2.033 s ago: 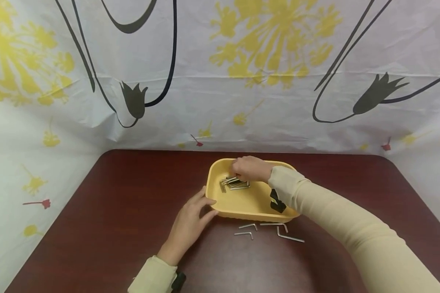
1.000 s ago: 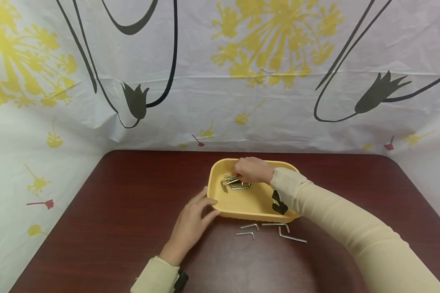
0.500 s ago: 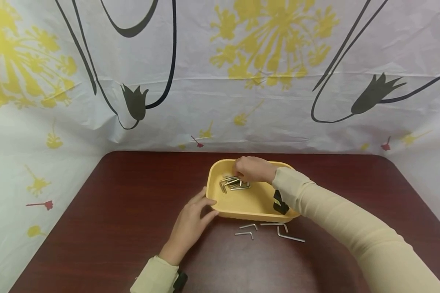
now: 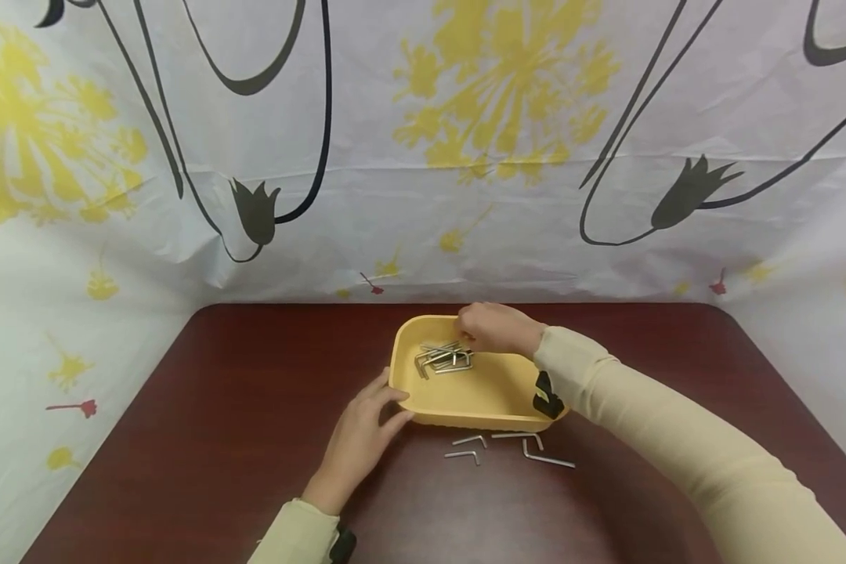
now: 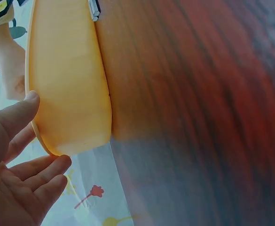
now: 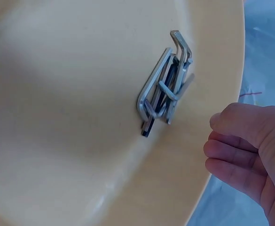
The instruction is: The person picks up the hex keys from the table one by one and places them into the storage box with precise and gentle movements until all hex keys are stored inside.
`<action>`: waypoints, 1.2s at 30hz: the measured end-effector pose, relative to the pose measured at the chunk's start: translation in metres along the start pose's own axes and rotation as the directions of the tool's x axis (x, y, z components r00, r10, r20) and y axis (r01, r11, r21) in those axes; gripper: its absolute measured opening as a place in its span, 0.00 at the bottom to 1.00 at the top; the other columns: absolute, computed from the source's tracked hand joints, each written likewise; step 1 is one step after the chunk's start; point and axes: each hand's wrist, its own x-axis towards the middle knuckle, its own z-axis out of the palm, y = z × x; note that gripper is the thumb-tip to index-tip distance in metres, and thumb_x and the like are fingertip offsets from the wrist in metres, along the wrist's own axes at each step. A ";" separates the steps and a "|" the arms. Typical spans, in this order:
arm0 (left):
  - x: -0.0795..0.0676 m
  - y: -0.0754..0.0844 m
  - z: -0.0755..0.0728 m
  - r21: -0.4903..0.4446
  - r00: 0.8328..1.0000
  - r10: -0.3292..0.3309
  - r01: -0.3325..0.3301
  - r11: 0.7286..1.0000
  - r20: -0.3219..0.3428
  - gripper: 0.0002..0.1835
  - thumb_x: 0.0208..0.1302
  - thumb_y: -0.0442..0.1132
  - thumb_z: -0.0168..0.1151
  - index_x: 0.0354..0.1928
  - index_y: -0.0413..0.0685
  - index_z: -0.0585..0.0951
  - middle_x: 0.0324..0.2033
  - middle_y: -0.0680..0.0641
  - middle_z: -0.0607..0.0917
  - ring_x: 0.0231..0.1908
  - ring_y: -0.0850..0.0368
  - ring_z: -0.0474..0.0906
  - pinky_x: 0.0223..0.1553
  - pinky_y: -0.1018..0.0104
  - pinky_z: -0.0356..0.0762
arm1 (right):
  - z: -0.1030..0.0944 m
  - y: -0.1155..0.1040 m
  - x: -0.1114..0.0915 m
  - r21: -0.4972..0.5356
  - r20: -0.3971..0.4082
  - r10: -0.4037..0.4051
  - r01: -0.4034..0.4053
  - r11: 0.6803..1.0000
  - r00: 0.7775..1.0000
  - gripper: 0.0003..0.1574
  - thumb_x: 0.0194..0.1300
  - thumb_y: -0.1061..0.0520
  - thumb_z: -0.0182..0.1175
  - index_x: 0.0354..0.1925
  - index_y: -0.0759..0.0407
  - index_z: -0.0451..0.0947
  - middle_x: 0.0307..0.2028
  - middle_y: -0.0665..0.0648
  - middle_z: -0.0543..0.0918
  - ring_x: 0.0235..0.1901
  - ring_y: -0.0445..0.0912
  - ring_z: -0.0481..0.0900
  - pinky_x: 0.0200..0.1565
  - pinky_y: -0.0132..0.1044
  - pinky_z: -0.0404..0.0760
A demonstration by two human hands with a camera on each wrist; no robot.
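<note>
A shallow yellow tray sits on the table, with a small pile of metal hex keys at its far left. My left hand grips the tray's near left corner; the left wrist view has the thumb against the outer wall and a finger across the rim. Over the far rim, just right of the pile, is my right hand. Its fingers are curled, and no key shows between them in the right wrist view. Several more hex keys lie on the table before the tray.
The dark red-brown table ends close behind the tray, where a white patterned sheet hangs. Black straps are on both wrists; the right wrist's strap is over the tray's near right side.
My right hand has lifted slightly off the pile and shifted right, exposing more of the keys. The left hand stays at the tray corner. The head view has tilted up a little.
</note>
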 end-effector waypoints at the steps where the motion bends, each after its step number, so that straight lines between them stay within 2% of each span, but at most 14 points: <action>1: -0.001 0.000 0.000 0.000 1.000 -0.003 0.003 1.000 -0.001 0.13 0.53 0.42 0.70 0.41 0.48 0.83 0.60 0.39 0.72 0.58 0.47 0.70 0.53 0.54 0.72 | 0.000 0.000 -0.002 0.001 0.000 0.002 -0.002 1.000 1.000 0.19 0.49 0.74 0.55 0.14 0.57 0.61 0.17 0.47 0.54 0.19 0.38 0.52 0.23 0.29 0.53; 12: -0.005 0.000 -0.002 0.003 1.000 -0.019 0.019 1.000 -0.003 0.13 0.52 0.40 0.71 0.41 0.48 0.83 0.59 0.39 0.72 0.58 0.46 0.70 0.54 0.53 0.71 | -0.010 -0.012 -0.022 0.001 0.017 0.048 -0.048 0.999 0.999 0.25 0.49 0.74 0.54 0.15 0.52 0.53 0.19 0.47 0.51 0.20 0.39 0.50 0.23 0.29 0.50; 19: -0.004 0.003 -0.002 -0.009 1.000 -0.012 0.012 1.000 -0.003 0.13 0.51 0.39 0.71 0.40 0.47 0.83 0.59 0.38 0.73 0.58 0.45 0.70 0.54 0.52 0.71 | -0.009 -0.017 -0.037 -0.025 0.016 0.043 -0.043 0.999 0.999 0.15 0.48 0.71 0.59 0.17 0.55 0.67 0.19 0.46 0.63 0.20 0.38 0.57 0.22 0.28 0.57; 22: -0.003 0.003 -0.001 -0.024 0.999 -0.033 0.034 0.999 0.007 0.13 0.51 0.39 0.71 0.40 0.47 0.83 0.59 0.38 0.72 0.59 0.46 0.69 0.55 0.53 0.70 | -0.008 -0.019 -0.043 -0.038 0.002 0.037 -0.037 0.999 0.999 0.14 0.48 0.70 0.60 0.19 0.56 0.69 0.19 0.46 0.65 0.20 0.38 0.59 0.21 0.28 0.60; 29: -0.001 0.006 -0.001 -0.026 1.000 -0.027 0.027 0.999 0.003 0.13 0.51 0.38 0.71 0.40 0.46 0.83 0.59 0.37 0.72 0.59 0.44 0.69 0.55 0.51 0.70 | -0.007 -0.029 -0.061 -0.028 -0.056 -0.011 0.010 1.000 0.998 0.12 0.47 0.71 0.61 0.19 0.57 0.71 0.19 0.47 0.67 0.21 0.38 0.61 0.23 0.28 0.64; 36: -0.003 0.009 -0.001 -0.037 0.999 -0.044 0.044 0.998 0.007 0.13 0.52 0.38 0.71 0.40 0.46 0.83 0.60 0.38 0.72 0.59 0.44 0.68 0.55 0.51 0.70 | -0.007 -0.040 -0.080 -0.016 -0.102 0.007 -0.009 1.000 0.995 0.11 0.46 0.70 0.62 0.20 0.57 0.73 0.19 0.47 0.68 0.20 0.37 0.63 0.22 0.26 0.64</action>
